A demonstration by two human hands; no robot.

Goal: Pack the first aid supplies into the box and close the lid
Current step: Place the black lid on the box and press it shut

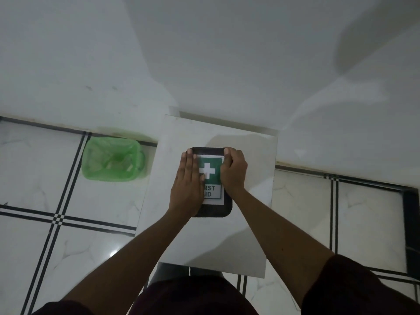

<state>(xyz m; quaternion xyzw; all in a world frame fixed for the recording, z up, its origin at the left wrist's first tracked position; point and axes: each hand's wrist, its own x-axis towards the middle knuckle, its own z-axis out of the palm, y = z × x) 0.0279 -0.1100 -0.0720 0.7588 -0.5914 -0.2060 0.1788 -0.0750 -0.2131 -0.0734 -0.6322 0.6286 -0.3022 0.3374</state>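
While flat on the marble-look table [245,223], rounded black box [218,212] under left hand [187,189], splayed grip, and right hand [234,171], curled grip on its lid edge.

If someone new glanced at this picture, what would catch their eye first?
Both hands pressing on the black first aid box at the centre of the small white table: left hand flat over the green-cross label, right hand curled over its far edge. A green bag-lined bin sits on the floor, left.

The left hand [187,183] covers the first letters of the label [210,178] on the box [212,210], whose contents are hidden under its lid, and both sleeves run off the bottom edge.
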